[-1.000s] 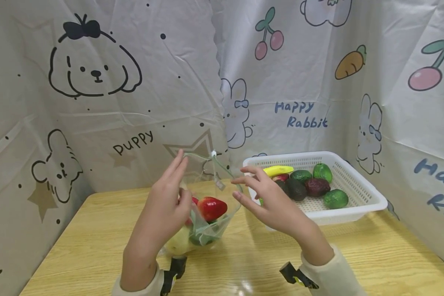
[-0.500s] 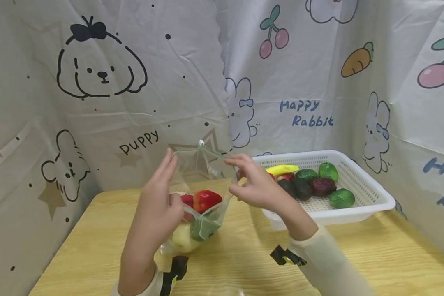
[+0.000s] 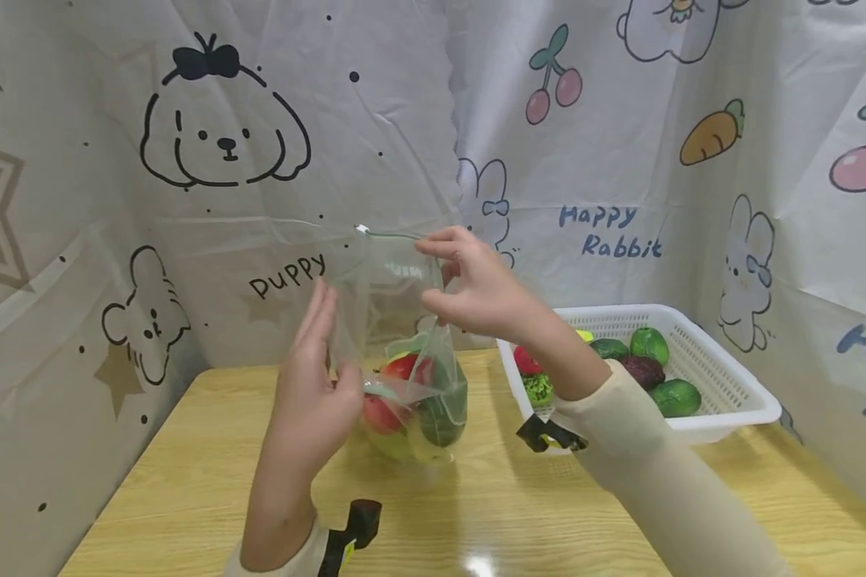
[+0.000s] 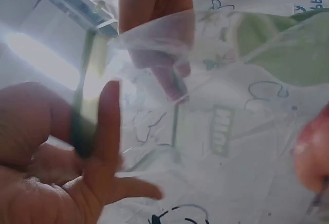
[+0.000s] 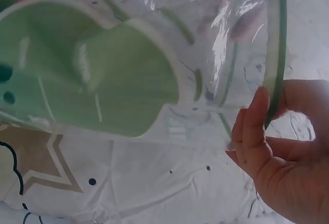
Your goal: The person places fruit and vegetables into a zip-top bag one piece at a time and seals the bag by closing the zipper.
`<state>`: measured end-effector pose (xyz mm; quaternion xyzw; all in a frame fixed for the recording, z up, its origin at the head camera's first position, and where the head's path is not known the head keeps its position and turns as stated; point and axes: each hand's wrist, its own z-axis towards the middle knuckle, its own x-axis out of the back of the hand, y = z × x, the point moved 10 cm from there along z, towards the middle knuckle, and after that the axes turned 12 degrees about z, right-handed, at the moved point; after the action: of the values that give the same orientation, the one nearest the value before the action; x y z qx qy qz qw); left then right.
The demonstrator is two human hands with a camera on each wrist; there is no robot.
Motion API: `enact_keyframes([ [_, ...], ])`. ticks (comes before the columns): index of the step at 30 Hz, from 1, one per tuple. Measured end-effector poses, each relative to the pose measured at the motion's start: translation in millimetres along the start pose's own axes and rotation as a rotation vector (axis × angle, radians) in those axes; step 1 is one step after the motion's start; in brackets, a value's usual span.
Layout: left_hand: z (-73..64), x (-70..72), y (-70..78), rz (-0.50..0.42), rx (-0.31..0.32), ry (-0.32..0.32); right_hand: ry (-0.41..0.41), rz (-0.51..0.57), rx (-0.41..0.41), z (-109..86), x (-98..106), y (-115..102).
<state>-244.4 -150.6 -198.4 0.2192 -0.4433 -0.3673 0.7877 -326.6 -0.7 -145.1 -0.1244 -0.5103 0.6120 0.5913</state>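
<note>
A clear zip bag (image 3: pixel 397 268) with a green seal strip and a white slider (image 3: pixel 362 230) stands between my hands in the head view. Red fruit (image 3: pixel 384 413) and a dark green one (image 3: pixel 442 417) lie inside it, low down. My right hand (image 3: pixel 469 280) pinches the bag's upper right edge; the right wrist view shows the seal strip (image 5: pixel 277 34) between its thumb and fingers. My left hand (image 3: pixel 310 393) is at the bag's left side, fingers pointing up. In the left wrist view the strip (image 4: pixel 86 106) runs between its thumb and fingers.
A white basket (image 3: pixel 736 405) stands at the right of the wooden table (image 3: pixel 188 481), partly behind my right forearm. It holds green produce (image 3: pixel 674 398), a dark purple one (image 3: pixel 642 371), a red one (image 3: pixel 527 361) and a yellow piece. A printed cloth (image 3: pixel 375 112) hangs behind.
The bag's mouth has risen and the bag stands taller. My right hand has moved up and come to pinch its edge. My left hand has shifted little.
</note>
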Motion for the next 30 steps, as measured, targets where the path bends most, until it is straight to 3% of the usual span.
enact_keyframes([
  [3,0.2,9.7,1.5,-0.079,-0.033,0.156,0.090,0.084,0.013,-6.0,21,0],
  [5,0.4,11.0,1.8,-0.090,-0.056,0.200,0.135,0.108,0.020,-11.1,29,2],
  [7,2.8,3.5,-1.3,-0.064,-0.043,0.145,0.129,0.087,0.001,-14.9,26,10],
  [11,7.7,-22.2,-13.6,0.065,0.030,-0.078,0.014,-0.029,-0.047,-19.6,-2,36],
  [13,8.3,-31.9,-18.8,0.090,0.059,-0.152,-0.035,-0.066,-0.047,-23.8,-13,47],
  [18,9.2,-36.0,-19.7,0.097,0.051,-0.148,-0.042,-0.003,0.030,-33.2,-8,53],
  [23,9.6,-33.0,-16.2,0.105,0.035,-0.123,0.019,0.057,0.091,-43.3,23,63],
  [27,10.1,-33.6,-14.7,0.101,0.031,-0.125,0.128,-0.045,-0.004,-58.3,49,111],
  [30,9.7,-35.2,-14.4,0.096,0.034,-0.130,0.135,-0.200,-0.140,-71.9,54,161],
])
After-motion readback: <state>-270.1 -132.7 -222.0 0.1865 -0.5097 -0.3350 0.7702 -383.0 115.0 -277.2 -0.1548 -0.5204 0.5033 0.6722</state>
